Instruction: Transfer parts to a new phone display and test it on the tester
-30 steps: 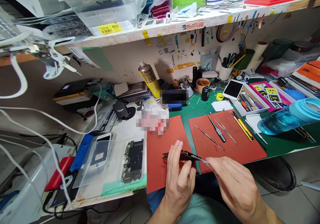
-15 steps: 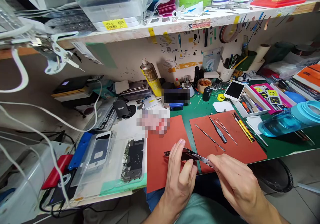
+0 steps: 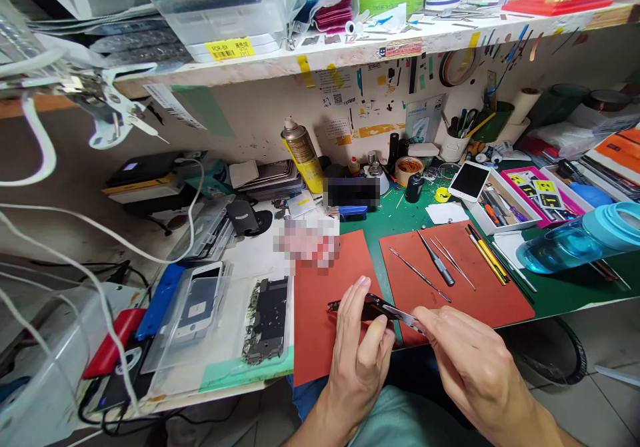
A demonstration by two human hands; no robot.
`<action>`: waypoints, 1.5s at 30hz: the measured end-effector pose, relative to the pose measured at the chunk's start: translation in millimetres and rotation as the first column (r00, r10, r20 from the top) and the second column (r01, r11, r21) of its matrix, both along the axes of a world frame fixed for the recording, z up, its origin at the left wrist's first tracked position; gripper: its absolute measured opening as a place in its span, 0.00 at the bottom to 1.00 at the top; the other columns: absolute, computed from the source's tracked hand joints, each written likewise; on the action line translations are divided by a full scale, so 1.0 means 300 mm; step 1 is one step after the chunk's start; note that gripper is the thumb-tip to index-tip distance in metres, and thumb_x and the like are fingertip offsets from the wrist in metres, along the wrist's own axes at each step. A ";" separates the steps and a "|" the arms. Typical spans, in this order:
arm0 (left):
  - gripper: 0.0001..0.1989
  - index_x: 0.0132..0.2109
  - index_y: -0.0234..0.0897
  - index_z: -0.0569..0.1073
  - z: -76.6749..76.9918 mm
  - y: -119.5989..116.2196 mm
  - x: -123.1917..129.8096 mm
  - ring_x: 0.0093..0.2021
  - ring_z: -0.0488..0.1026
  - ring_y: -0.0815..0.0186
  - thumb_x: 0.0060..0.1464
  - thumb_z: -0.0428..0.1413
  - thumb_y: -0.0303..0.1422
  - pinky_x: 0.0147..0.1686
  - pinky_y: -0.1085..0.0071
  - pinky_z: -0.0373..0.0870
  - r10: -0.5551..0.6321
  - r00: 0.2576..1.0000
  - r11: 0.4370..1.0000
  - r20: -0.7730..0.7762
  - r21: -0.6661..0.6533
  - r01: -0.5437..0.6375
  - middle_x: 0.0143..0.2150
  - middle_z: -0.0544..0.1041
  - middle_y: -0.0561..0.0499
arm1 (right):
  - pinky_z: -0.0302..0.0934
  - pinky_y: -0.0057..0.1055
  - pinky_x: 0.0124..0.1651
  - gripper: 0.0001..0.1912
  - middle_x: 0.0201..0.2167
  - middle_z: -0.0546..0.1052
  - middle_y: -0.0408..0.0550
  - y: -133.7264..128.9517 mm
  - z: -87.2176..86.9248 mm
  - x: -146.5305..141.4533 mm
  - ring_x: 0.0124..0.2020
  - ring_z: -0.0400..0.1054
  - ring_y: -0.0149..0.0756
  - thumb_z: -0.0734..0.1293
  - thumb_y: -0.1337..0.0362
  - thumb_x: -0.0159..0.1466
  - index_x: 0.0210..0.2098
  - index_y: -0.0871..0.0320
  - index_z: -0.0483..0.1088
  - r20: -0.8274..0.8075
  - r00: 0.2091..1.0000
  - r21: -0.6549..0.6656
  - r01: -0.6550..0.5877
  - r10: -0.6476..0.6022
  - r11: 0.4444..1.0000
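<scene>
- Gripping it is the left hand (image 3: 357, 364), fingers raised close together along the near side of a dark, thin phone part (image 3: 375, 307), thumb bent up near its lower edge.
- And the right hand (image 3: 473, 360), fingertips closed in a tight pinch on the silvery strip (image 3: 409, 320) at the part's right end; whether that strip is a tool or a piece of the part, I cannot tell.
- The part is seen nearly edge-on, low centre, above the left red mat (image 3: 320, 334) and the gap beside it.
- Over on the right red mat (image 3: 465, 310): tweezers (image 3: 456, 264), a grey-handled tool (image 3: 441, 266) and a double-ended metal pick (image 3: 420, 274).
- Centre-left, a black phone component (image 3: 270, 320) lies in a clear tray.
- Blue bottle (image 3: 565, 242) leaning at right, white-framed tablet (image 3: 469, 181) behind; spray can (image 3: 304, 157) under the crowded shelf (image 3: 370, 54).
</scene>
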State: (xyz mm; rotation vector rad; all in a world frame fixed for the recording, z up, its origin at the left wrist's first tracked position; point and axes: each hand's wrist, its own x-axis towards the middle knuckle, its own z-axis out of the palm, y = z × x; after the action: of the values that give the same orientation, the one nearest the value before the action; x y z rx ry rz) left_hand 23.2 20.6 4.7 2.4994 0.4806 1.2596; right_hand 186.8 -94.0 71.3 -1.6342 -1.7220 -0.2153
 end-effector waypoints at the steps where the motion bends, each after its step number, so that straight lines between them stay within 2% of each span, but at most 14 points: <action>1: 0.34 0.61 0.36 0.64 0.001 0.000 0.000 0.75 0.66 0.41 0.54 0.63 0.09 0.64 0.33 0.76 0.000 1.000 1.000 0.001 -0.001 0.000 0.75 0.63 0.28 | 0.77 0.37 0.39 0.21 0.37 0.84 0.52 0.000 0.000 -0.001 0.34 0.79 0.40 0.59 0.83 0.69 0.57 0.63 0.71 -0.005 1.000 0.000 -0.002 0.002 1.000; 8: 0.34 0.62 0.35 0.64 0.007 0.003 0.006 0.74 0.67 0.41 0.54 0.63 0.08 0.64 0.33 0.76 -0.004 1.000 1.000 0.001 0.013 0.004 0.74 0.64 0.27 | 0.74 0.37 0.31 0.19 0.38 0.84 0.57 0.011 0.012 0.012 0.34 0.79 0.44 0.59 0.81 0.71 0.57 0.65 0.71 0.038 0.999 -0.030 -0.002 0.003 1.000; 15: 0.32 0.62 0.34 0.64 0.012 0.002 0.007 0.73 0.68 0.41 0.55 0.62 0.09 0.62 0.36 0.78 0.008 1.000 1.000 0.016 0.007 -0.008 0.73 0.65 0.25 | 0.76 0.35 0.40 0.20 0.37 0.83 0.53 0.009 -0.027 -0.017 0.34 0.78 0.40 0.60 0.82 0.70 0.57 0.64 0.70 -0.079 0.997 0.016 -0.002 0.004 1.000; 18: 0.31 0.62 0.34 0.66 0.007 0.000 0.004 0.72 0.69 0.43 0.56 0.62 0.09 0.62 0.39 0.79 -0.036 0.999 0.998 -0.013 0.046 0.037 0.72 0.66 0.26 | 0.74 0.35 0.36 0.19 0.35 0.82 0.51 0.013 -0.039 -0.020 0.32 0.76 0.39 0.59 0.81 0.72 0.58 0.63 0.70 -0.106 0.994 -0.021 -0.041 0.039 0.999; 20: 0.31 0.63 0.34 0.66 0.003 0.007 0.002 0.72 0.70 0.44 0.56 0.62 0.11 0.63 0.40 0.79 -0.008 1.000 0.998 -0.007 0.061 0.008 0.72 0.68 0.26 | 0.73 0.36 0.35 0.18 0.35 0.81 0.50 0.014 -0.044 -0.015 0.31 0.76 0.39 0.59 0.79 0.73 0.58 0.62 0.70 -0.130 0.991 -0.049 -0.049 0.042 0.998; 23: 0.36 0.67 0.37 0.63 -0.001 0.029 0.004 0.72 0.71 0.45 0.57 0.65 0.13 0.63 0.41 0.79 0.095 0.995 0.995 0.013 0.015 -0.096 0.72 0.69 0.27 | 0.73 0.35 0.36 0.17 0.36 0.81 0.50 0.004 -0.050 -0.007 0.32 0.76 0.37 0.61 0.79 0.74 0.57 0.61 0.71 -0.175 0.984 -0.063 0.010 -0.021 0.998; 27: 0.42 0.71 0.41 0.59 0.001 0.061 0.012 0.72 0.71 0.47 0.57 0.65 0.13 0.63 0.43 0.79 0.042 0.999 0.999 -0.010 0.005 -0.041 0.72 0.68 0.29 | 0.72 0.34 0.37 0.18 0.37 0.83 0.49 -0.017 -0.040 0.003 0.32 0.78 0.37 0.63 0.79 0.74 0.59 0.60 0.71 -0.201 0.978 -0.052 0.050 -0.060 0.997; 31: 0.43 0.72 0.40 0.58 0.017 0.085 0.020 0.73 0.70 0.48 0.57 0.66 0.15 0.65 0.47 0.77 0.046 0.999 0.999 -0.014 0.008 -0.046 0.72 0.69 0.29 | 0.75 0.34 0.42 0.14 0.43 0.85 0.51 -0.030 -0.035 0.029 0.39 0.83 0.40 0.65 0.75 0.75 0.56 0.57 0.74 -0.230 0.960 -0.035 0.153 -0.157 0.988; 34: 0.41 0.72 0.39 0.57 0.036 0.101 0.030 0.72 0.71 0.50 0.59 0.66 0.16 0.65 0.49 0.77 0.029 0.999 0.999 -0.032 -0.040 -0.030 0.72 0.69 0.28 | 0.76 0.33 0.39 0.10 0.43 0.87 0.49 -0.031 -0.075 0.057 0.38 0.84 0.41 0.65 0.68 0.77 0.54 0.57 0.76 -0.250 0.935 -0.124 0.227 -0.252 0.966; 38: 0.40 0.72 0.40 0.57 0.053 0.125 0.045 0.70 0.73 0.51 0.61 0.66 0.20 0.62 0.51 0.80 0.028 0.998 0.994 -0.050 -0.104 -0.033 0.71 0.70 0.29 | 0.75 0.34 0.33 0.11 0.42 0.88 0.48 -0.033 -0.165 0.091 0.35 0.84 0.42 0.63 0.63 0.78 0.51 0.57 0.77 -0.237 0.914 -0.282 0.259 -0.328 0.924; 40: 0.40 0.72 0.41 0.57 0.056 0.141 0.049 0.70 0.73 0.52 0.61 0.66 0.21 0.63 0.50 0.79 0.021 0.998 0.990 -0.052 -0.138 -0.028 0.71 0.71 0.30 | 0.75 0.37 0.36 0.13 0.42 0.87 0.51 -0.035 -0.195 0.105 0.37 0.84 0.44 0.61 0.61 0.79 0.51 0.57 0.77 -0.196 0.915 -0.309 0.284 -0.352 0.908; 42: 0.40 0.72 0.43 0.58 0.060 0.157 0.050 0.71 0.73 0.52 0.60 0.67 0.22 0.64 0.50 0.78 0.022 0.998 0.982 -0.052 -0.186 -0.031 0.71 0.71 0.33 | 0.76 0.44 0.41 0.16 0.43 0.85 0.55 -0.033 -0.203 0.113 0.41 0.82 0.49 0.61 0.58 0.79 0.52 0.59 0.77 -0.133 0.906 -0.278 0.356 -0.403 0.892; 44: 0.41 0.72 0.45 0.59 0.070 0.172 0.052 0.71 0.73 0.52 0.59 0.68 0.24 0.66 0.51 0.77 0.022 0.998 0.955 -0.055 -0.296 -0.038 0.70 0.72 0.36 | 0.76 0.51 0.48 0.17 0.47 0.84 0.59 -0.024 -0.193 0.107 0.47 0.80 0.55 0.63 0.55 0.78 0.54 0.60 0.77 -0.127 0.891 -0.218 0.405 -0.437 0.888; 45: 0.41 0.72 0.46 0.59 0.079 0.179 0.055 0.70 0.73 0.52 0.58 0.69 0.26 0.67 0.51 0.76 0.013 0.999 0.926 -0.051 -0.377 -0.031 0.70 0.73 0.38 | 0.76 0.52 0.51 0.17 0.49 0.83 0.60 -0.016 -0.184 0.097 0.50 0.79 0.55 0.65 0.54 0.77 0.56 0.60 0.76 -0.171 0.890 -0.200 0.389 -0.423 0.899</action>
State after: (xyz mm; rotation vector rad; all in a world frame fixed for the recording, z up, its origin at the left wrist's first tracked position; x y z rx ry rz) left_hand 39.7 74.2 28.3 2.2048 0.6933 1.0026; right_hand 215.8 -98.7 16.1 -2.0521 -1.2489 -0.0973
